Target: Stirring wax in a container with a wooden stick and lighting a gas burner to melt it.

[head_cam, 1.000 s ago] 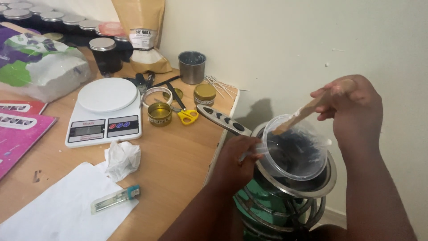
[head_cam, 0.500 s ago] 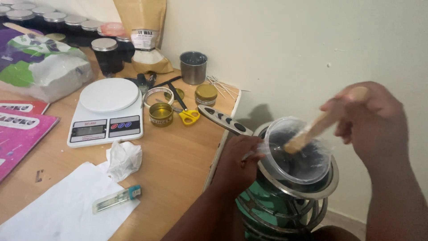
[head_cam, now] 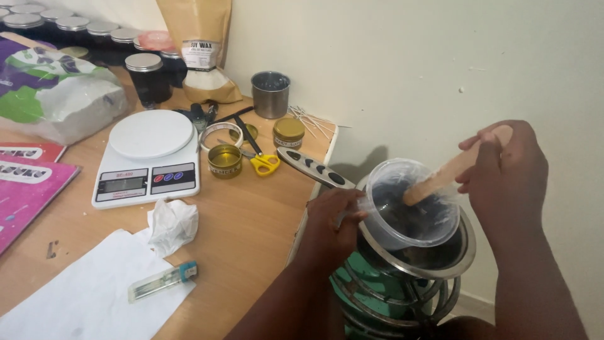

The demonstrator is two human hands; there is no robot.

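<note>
Scale [head_cam: 148, 154] sits far left. Your left hand [head_cam: 333, 223] pinches the clear plastic tub [head_cam: 412, 204], tilted over the metal pot [head_cam: 440, 258]; your right hand [head_cam: 503, 167] grips the wooden stick [head_cam: 443, 174]. Scrape firmly, keeping the tub steady.

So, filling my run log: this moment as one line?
left hand grips clear tub | right hand holds wooden stick inside | above metal pot

1. The wooden tabletop [head_cam: 251, 220] lies left of the left grip [head_cam: 333, 220].
2. A white kitchen scale [head_cam: 149, 157], yellow-handled scissors [head_cam: 261, 160] and small gold tins [head_cam: 225, 160] lie farther left of that grip.
3. White paper [head_cam: 94, 296], a lighter [head_cam: 162, 281] and crumpled tissue [head_cam: 171, 223] lie on the near edge.
</note>
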